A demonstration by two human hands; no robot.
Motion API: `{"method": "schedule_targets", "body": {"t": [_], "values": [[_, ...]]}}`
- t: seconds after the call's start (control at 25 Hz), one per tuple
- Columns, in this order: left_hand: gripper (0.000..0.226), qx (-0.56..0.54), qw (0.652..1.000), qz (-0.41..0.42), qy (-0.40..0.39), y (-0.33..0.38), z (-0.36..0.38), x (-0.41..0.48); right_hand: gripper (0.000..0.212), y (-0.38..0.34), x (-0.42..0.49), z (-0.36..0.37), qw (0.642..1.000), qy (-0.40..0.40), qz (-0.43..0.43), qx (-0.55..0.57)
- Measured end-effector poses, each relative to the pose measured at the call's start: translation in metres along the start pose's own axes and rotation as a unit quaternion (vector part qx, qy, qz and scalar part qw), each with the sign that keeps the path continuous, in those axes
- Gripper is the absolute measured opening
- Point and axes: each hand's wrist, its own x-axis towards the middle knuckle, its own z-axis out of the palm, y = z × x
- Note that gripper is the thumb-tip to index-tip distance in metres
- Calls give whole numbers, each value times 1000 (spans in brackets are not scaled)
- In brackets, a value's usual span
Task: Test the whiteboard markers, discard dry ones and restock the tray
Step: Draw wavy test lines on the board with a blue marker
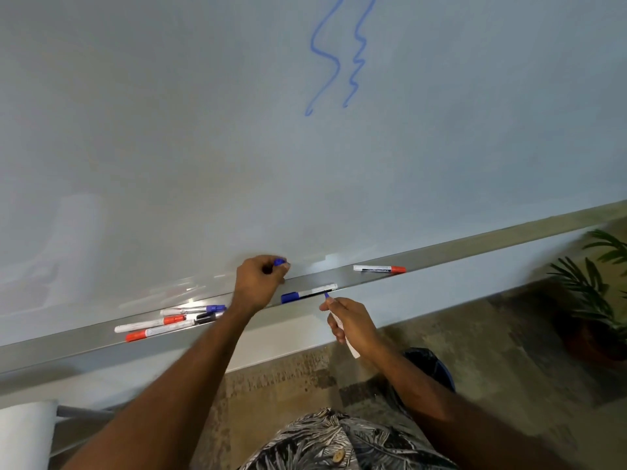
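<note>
My left hand (261, 283) is curled around a blue marker cap (279, 262), just above the metal tray (475, 247). My right hand (349, 322) grips an uncapped blue marker (342, 329), its tip pointing up toward the tray. A capped blue marker (307, 293) lies in the tray between my hands. To the right rests a red-capped marker (379, 268). Left of my arm lies a cluster of several markers (173, 320), red, blue and black. Two blue squiggles (336, 56) are drawn on the whiteboard (169, 130).
A potted plant (597, 286) stands on the floor at the right. A white object (23, 432) sits at the lower left. Patterned carpet (475, 334) lies below the board.
</note>
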Motion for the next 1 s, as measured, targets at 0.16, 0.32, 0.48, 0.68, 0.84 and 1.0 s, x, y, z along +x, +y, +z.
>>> {"method": "schedule_targets", "body": {"t": [0.16, 0.32, 0.48, 0.68, 0.84, 1.0], "values": [[18, 202, 977, -30, -61, -47, 18, 16, 19, -1, 7, 3, 998, 21, -51, -15], [18, 286, 954, -35, -88, -57, 27, 21, 12, 1, 10, -7, 993, 44, -84, -76], [19, 308, 948, -17, -81, -65, 29, 26, 12, 0, 10, -18, 991, 63, -87, -77], [19, 289, 955, 3, -73, -69, 32, 30, 22, 2, 16, -25, 989, 80, -96, -79], [27, 262, 963, 18, -58, -75, 27, 23, 18, -2, 20, -28, 987, 88, -113, -67], [37, 213, 976, 36, -3, -69, 8, 9, 23, -12, 21, -22, 984, 90, -152, -35]]}}
